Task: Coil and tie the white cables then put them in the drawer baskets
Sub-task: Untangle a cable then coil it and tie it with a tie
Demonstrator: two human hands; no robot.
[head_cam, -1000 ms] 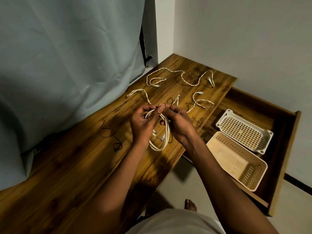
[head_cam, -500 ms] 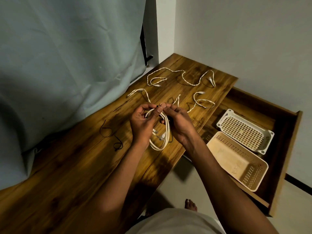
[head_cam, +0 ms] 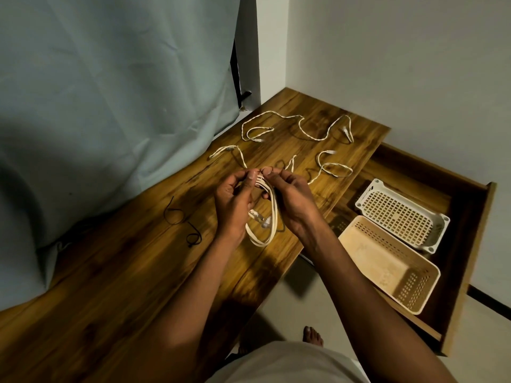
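Note:
A coiled white cable (head_cam: 269, 219) hangs in a long loop between my hands above the wooden desk (head_cam: 116, 286). My left hand (head_cam: 235, 200) pinches the top of the coil with thumb and fingers. My right hand (head_cam: 290, 197) pinches the same spot from the other side. The cable's clear plugs dangle inside the loop. Loose white cables lie further back: a long one (head_cam: 298, 125), one (head_cam: 229, 153) at left and one (head_cam: 334, 168) at right. In the open drawer (head_cam: 470, 244) sit a white basket (head_cam: 401, 214) and a beige basket (head_cam: 387, 264).
Two black ties (head_cam: 182, 222) lie on the desk left of my hands. A pale curtain (head_cam: 110, 106) hangs along the desk's left side. White walls meet in the corner behind. My bare foot (head_cam: 312, 335) stands on the floor below the desk edge.
Both hands stay at the top of the coil with small finger shifts. The loop hangs in the same place.

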